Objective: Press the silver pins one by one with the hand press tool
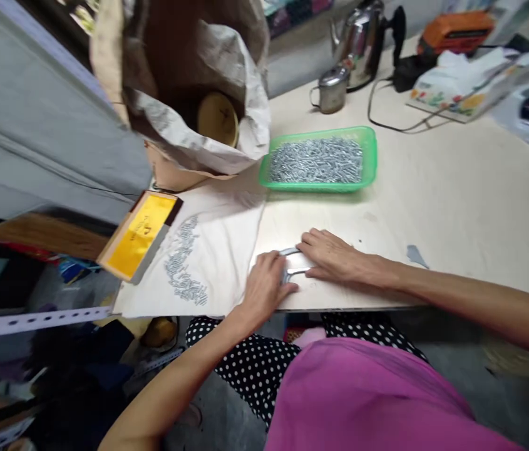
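Flat on the table near its front edge lies a grey two-armed object [298,271], its kind not clear. My left hand [265,282] closes on its left end, the fingers hiding part of it. At the other end, the bent fingers of my right hand [332,254] grip the arms. Left of my hands, small silvery metal pieces [179,266], like screws or pins, lie loose on a white cloth [226,250]. Beyond my hands stands a green plastic tray [318,187] filled with similar metal pieces [318,160].
A large open paper sack [257,119] stands at the back left, with a round tan object inside. A yellow box [142,235] sits at the left edge. Farther back are a metal cup [333,93], a kettle [360,47] and a tissue box [456,97] beside a cord.
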{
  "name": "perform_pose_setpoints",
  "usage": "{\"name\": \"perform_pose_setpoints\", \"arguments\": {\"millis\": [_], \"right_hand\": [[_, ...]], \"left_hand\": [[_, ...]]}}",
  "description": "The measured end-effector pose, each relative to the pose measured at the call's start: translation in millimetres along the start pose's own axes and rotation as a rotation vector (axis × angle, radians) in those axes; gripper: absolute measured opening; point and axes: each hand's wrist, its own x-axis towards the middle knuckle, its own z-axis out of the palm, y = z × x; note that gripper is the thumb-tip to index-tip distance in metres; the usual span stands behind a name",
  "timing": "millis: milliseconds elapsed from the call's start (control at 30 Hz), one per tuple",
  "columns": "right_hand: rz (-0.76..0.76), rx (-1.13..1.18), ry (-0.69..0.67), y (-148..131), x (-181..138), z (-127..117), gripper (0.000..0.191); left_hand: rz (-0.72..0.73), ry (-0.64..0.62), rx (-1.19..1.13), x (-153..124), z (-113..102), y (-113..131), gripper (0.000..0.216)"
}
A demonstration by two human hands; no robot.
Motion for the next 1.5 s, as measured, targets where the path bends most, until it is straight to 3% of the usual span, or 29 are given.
{"name": "perform_pose_setpoints", "arguments": {"millis": [100, 233, 300, 367, 433, 533, 667, 767, 833, 1033, 1267, 1333, 1500], "right_hand": [[-0.019, 0.013, 0.045, 3.2, -1.3, 11.2, 0.04], [-0.02, -0.004, 0.075, 8.4, -3.2, 18.0, 0.056], [-0.011, -0.023, 0.096, 8.4, -4.8, 20.1, 0.049], [-0.031, -0.019, 0.123, 7.0, -6.2, 25.3, 0.028], [-0.065, 0.011, 0.151, 4.6, -7.5, 33.5, 0.003], [-0.074, 0.059, 0.182, 0.1, -9.5, 42.6, 0.019], [-0.032, 0.038, 0.151, -0.5, -8.0, 29.0, 0.008], [-0.033, 0.005, 0.045, 11.2, -1.1, 9.1, 0.046], [-0.055, 0.013, -0.036, 22.2, 3.6, 0.0, 0.058], [0.016, 0.031, -0.07, 33.7, 17.0, -0.3, 0.024], [0.056, -0.064, -0.035, 30.4, 53.8, -6.1, 0.02], [-0.024, -0.09, -0.038, 16.1, 59.5, -9.1, 0.019], [-0.511, -0.097, -0.137, -40.2, 66.0, 0.8, 0.012]], "left_hand": [[0.064, -0.127, 0.068, 23.5, 1.9, 2.8, 0.061], [0.077, -0.223, 0.134, 35.3, -4.6, 2.6, 0.057], [0.071, -0.232, 0.153, 34.3, -5.3, 4.3, 0.053], [0.056, -0.229, 0.166, 32.2, -2.4, 6.2, 0.045], [0.05, -0.214, 0.177, 30.9, 2.7, 6.8, 0.03], [0.068, -0.183, 0.174, 30.6, 9.3, 4.0, 0.015], [0.077, -0.096, 0.136, 27.3, 15.9, -3.0, 0.023], [0.08, 0.044, 0.128, 15.7, 27.1, -1.6, 0.041], [0.116, 0.121, 0.123, 3.8, 37.6, 5.0, 0.043], [0.194, 0.134, 0.028, -21.9, 65.6, 32.6, 0.049], [0.188, 0.136, -0.092, -21.5, 69.1, 38.9, 0.055], [0.187, 0.142, -0.112, -21.6, 69.2, 38.1, 0.058], [0.104, 0.043, -0.121, -25.4, 78.5, 37.1, 0.05]]}}
